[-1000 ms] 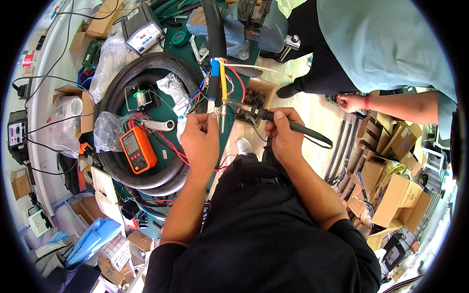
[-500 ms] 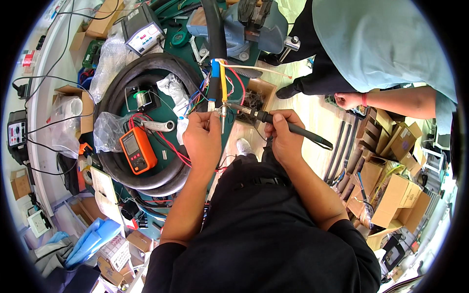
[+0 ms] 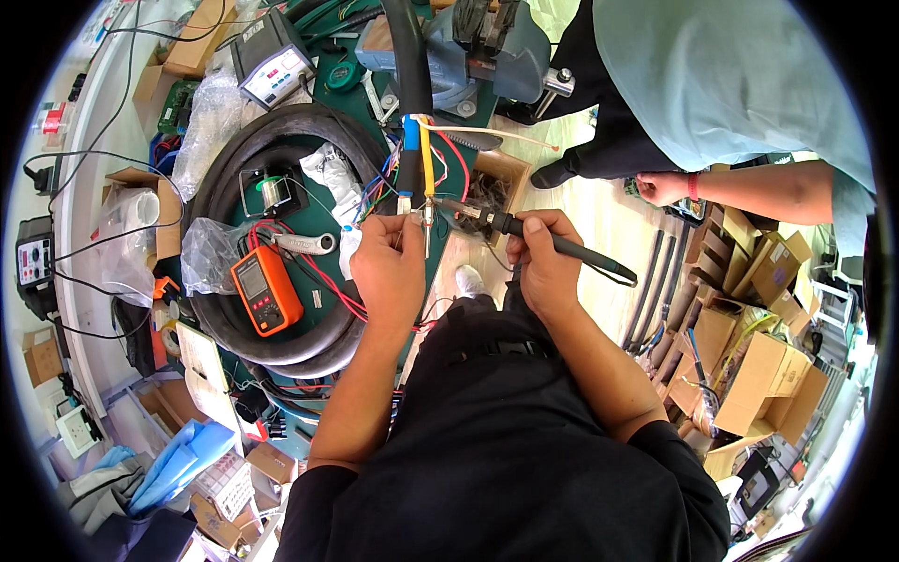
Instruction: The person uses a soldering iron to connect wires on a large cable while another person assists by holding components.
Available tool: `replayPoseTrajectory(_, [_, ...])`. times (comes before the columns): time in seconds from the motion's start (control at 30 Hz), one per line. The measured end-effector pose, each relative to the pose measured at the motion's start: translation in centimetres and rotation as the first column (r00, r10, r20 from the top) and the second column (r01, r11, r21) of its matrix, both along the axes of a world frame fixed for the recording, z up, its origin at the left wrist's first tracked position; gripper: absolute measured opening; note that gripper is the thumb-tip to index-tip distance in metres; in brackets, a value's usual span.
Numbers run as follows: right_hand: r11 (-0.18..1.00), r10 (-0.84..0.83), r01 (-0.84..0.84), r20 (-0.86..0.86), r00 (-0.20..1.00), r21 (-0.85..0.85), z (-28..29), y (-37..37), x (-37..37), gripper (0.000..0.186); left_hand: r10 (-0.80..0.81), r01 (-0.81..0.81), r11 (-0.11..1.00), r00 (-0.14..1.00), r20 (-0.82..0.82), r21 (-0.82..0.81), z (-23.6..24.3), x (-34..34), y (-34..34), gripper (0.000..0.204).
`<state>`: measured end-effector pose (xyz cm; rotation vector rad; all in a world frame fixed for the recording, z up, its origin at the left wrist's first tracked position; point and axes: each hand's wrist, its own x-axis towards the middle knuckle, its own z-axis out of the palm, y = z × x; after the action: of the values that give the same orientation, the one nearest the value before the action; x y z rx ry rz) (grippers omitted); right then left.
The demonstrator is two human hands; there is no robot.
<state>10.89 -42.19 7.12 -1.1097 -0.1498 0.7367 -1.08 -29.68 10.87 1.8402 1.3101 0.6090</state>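
My right hand point(image 3: 550, 267) grips the black handle of a soldering iron point(image 3: 592, 258). Its tip points left, at or very near the joint between a yellow wire point(image 3: 429, 167) and a slim metal pin point(image 3: 429, 225). Beside that pin, the thumb and forefinger of my left hand point(image 3: 384, 267) are pinched together; what lies between them is too small to make out. The yellow wire comes out of a thick black cable point(image 3: 408, 61), along with red, blue and pale wires. A blue-banded black lead point(image 3: 410, 173) hangs just left of the yellow wire.
On the green table lie a coil of black cable point(image 3: 220, 323), an orange multimeter point(image 3: 266, 291), a solder spool point(image 3: 274, 191) and a wrench point(image 3: 306, 244). A soldering station point(image 3: 272, 61) and a blue vise point(image 3: 520, 56) stand farther back. Another person's hand point(image 3: 662, 188) is at right, above cardboard boxes point(image 3: 763, 389).
Hardly anything differs. Both hands and the soldering iron keep their places at the wire; the other person's hand has moved slightly left.
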Motion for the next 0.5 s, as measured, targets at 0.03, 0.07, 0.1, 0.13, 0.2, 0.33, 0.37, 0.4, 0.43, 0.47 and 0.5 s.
replayPoseTrajectory(0.03, [1.000,-0.001,0.001,-0.001,1.000,0.001,-0.04,0.01,-0.01,0.017,0.001,-0.001,1.000,1.000,0.008,-0.001,-0.03,0.01,0.00,0.018])
replayPoseTrajectory(0.07, [1.000,0.000,0.000,0.001,1.000,-0.002,-0.07,0.00,-0.01,0.017,0.002,-0.002,1.000,1.000,0.016,-0.001,-0.07,0.04,0.00,0.018])
replayPoseTrajectory(0.1, [1.000,0.000,0.000,0.003,1.000,-0.004,-0.10,-0.03,0.02,0.017,0.003,-0.003,1.000,1.000,0.024,-0.002,-0.08,0.08,-0.01,0.018])
replayPoseTrajectory(0.13, [1.000,0.001,-0.001,0.006,1.000,-0.006,-0.13,-0.05,0.04,0.017,0.000,0.000,1.000,1.000,0.011,0.010,0.01,0.11,-0.02,0.018])
replayPoseTrajectory(0.2, [1.000,0.002,-0.002,0.003,1.000,-0.001,-0.28,-0.07,0.03,0.016,-0.006,0.006,0.999,1.000,-0.016,0.033,0.30,0.17,-0.05,0.018])
replayPoseTrajectory(0.33, [1.000,0.007,-0.007,0.006,1.000,0.000,-0.30,-0.16,0.00,0.016,-0.009,0.008,1.000,1.000,0.007,0.026,0.18,0.12,-0.06,0.018])
replayPoseTrajectory(0.37, [1.000,0.012,-0.012,0.012,1.000,-0.007,-0.32,-0.18,0.01,0.016,-0.009,0.009,1.000,1.000,0.008,0.023,0.20,0.14,-0.06,0.018])
replayPoseTrajectory(0.4, [1.000,0.017,-0.017,0.018,1.000,-0.014,-0.33,-0.22,0.03,0.016,-0.010,0.009,1.000,1.000,0.009,0.021,0.23,0.17,-0.08,0.018])
replayPoseTrajectory(0.43, [1.000,0.022,-0.022,0.024,0.999,-0.021,-0.34,-0.24,0.03,0.016,-0.011,0.011,1.000,1.000,0.005,0.022,0.16,0.17,-0.08,0.018])
replayPoseTrajectory(0.47, [0.999,0.027,-0.025,0.051,0.998,-0.039,-0.32,-0.27,0.00,0.016,-0.012,0.012,1.000,1.000,0.001,0.022,0.01,0.16,-0.08,0.018])
replayPoseTrajectory(0.5, [0.998,0.033,-0.029,0.079,0.996,-0.056,-0.31,-0.30,-0.08,0.017,-0.013,0.013,1.000,1.000,-0.002,0.023,-0.09,0.17,-0.06,0.018])
